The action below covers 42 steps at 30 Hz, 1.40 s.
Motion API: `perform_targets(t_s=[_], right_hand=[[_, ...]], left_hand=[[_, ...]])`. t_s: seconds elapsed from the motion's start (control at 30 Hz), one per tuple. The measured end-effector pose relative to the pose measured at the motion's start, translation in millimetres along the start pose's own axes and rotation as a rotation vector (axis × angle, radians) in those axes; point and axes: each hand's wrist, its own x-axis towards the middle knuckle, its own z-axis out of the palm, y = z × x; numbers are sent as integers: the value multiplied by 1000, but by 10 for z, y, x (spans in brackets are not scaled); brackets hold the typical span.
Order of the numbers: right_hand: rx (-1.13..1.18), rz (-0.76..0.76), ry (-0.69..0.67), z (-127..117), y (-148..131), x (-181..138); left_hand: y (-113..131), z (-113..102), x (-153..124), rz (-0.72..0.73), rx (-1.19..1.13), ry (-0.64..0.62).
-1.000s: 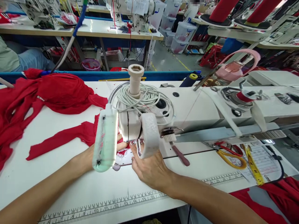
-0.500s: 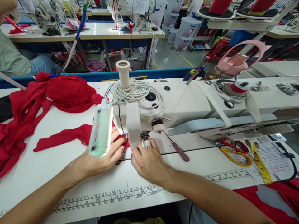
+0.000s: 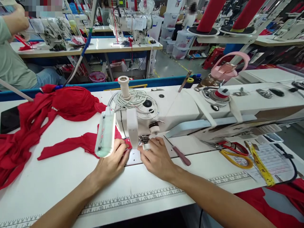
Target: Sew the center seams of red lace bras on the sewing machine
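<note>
Has curled left hand tighter since half a second ago, touching red fabric by the sewing machine's left end; cannot tell whether pinching. Keeps right hand apart, bent beside small white knob, likewise unclear in grip. Leaves white tabletop stretching to printed ruler near front edge. Angles both forearms inward.

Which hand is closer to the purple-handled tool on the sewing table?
Right. The right hand is just left of the purple-handled tool; the left hand is farther left, beyond the right hand.
</note>
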Motion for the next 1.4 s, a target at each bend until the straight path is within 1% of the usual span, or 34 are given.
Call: perform_targets(t_s=[0.17,0.27,0.33,0.47,0.63,0.8,0.87,0.93,1.0,1.1,1.17,1.27,1.4], right_hand=[[14,-72,-36,30,12,25],[16,-76,-33,62,32,34],[8,-61,-25,81,41,36],[-13,-35,-40,102,42,30],[-26,-41,-46,102,45,13],[-26,-49,-52,89,41,20],[-33,-46,-70,85,33,29],[-40,-55,-84,77,23,39],[-40,-72,-96,63,8,48],[-26,-84,-137,30,-22,53],[-23,-85,-163,10,-44,49],[-47,-89,-176,-3,-67,34],[-66,-85,-187,3,-71,16]], left_hand=[[-52,29,-13,-63,-27,38],[-59,28,-7,-57,8,58],[-42,11,7,-28,28,44],[21,-44,31,23,61,-30],[56,-141,-7,20,98,-58],[-67,-203,-90,19,81,-46],[-134,-190,-115,50,64,-60],[-183,-161,-126,72,74,-46],[-207,-131,-125,59,103,-33],[-221,-103,-120,-1,90,-83],[-240,-96,-126,-7,50,-127],[-288,-88,-142,52,57,-163],[-322,-77,-137,187,247,-147]])
